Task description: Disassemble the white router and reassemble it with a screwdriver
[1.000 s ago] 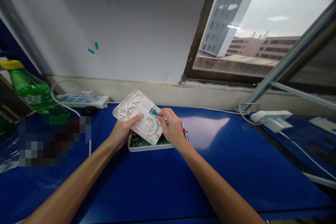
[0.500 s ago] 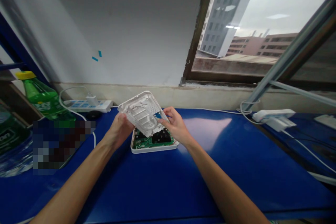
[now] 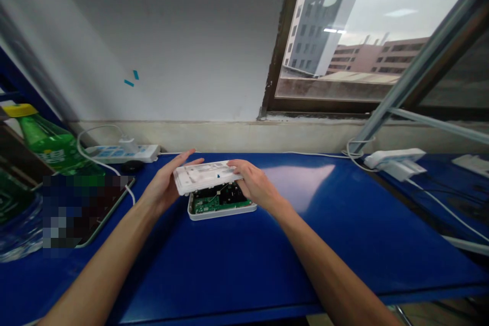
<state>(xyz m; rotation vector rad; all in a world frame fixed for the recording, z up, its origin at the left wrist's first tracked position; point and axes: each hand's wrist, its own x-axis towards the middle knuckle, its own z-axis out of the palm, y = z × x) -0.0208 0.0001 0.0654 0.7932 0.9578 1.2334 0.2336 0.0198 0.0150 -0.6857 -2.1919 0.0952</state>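
Two bare hands work near the back edge of a blue tabletop [image 3: 214, 265], about midway along it. A white power strip [image 3: 122, 152] and a green plastic bottle [image 3: 46, 142] stand towards the back left corner, and a white plug adapter [image 3: 393, 159] lies towards the back right. Between them, a shallow white plastic base [image 3: 221, 215] sits open, with a green circuit board [image 3: 210, 204] inside. A white plastic cover [image 3: 202, 177], probably from a router, is held nearly level just above the base, overlapping its back part. The left hand [image 3: 164, 186] is spread wide, holding the cover's left end with its long fingers reaching along the top edge. The right hand [image 3: 255, 183] is more closed, curved over the right end and holding it. A thin wire [image 3: 220, 191] seems to cross the board below the cover, though it is too fine to trace. With so open a left-hand hold, the cover could slip and strike the board; if misaligned, it could pinch that wire.
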